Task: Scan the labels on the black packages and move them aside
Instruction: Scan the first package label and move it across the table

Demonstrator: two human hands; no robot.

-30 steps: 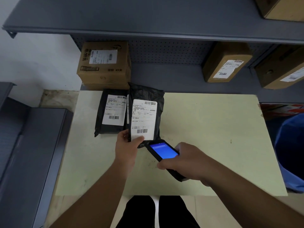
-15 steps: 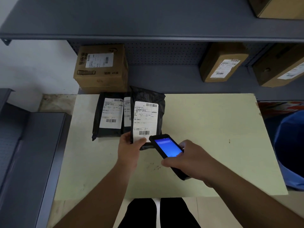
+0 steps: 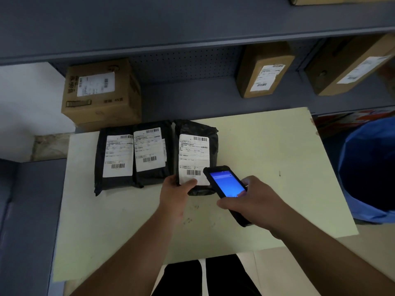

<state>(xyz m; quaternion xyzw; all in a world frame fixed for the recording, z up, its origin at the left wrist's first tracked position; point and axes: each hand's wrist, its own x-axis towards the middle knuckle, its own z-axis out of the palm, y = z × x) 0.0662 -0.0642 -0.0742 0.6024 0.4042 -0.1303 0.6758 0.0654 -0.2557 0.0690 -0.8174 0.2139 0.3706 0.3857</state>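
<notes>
Three black packages with white barcode labels lie on the pale table [image 3: 267,167]. The right-hand package [image 3: 195,146] is pinched at its lower edge by my left hand [image 3: 176,192], thumb on the label. My right hand [image 3: 254,202] holds a black handheld scanner [image 3: 226,185] with a lit blue screen, its top end just over the label's lower barcode. Two more black packages, the left one [image 3: 116,159] and the middle one [image 3: 150,152], lie side by side to the left, overlapping slightly.
A grey shelf [image 3: 192,99] runs behind the table with a cardboard box [image 3: 100,92] at the left and two boxes [image 3: 265,71] [image 3: 350,67] at the right. A blue bin [image 3: 367,167] stands at the right. Grey shelving [image 3: 27,210] flanks the left edge.
The held package has shifted right, apart from the other two, uncovering the middle package's label. The scanner has stayed at its lower barcode. The camera view has tilted.
</notes>
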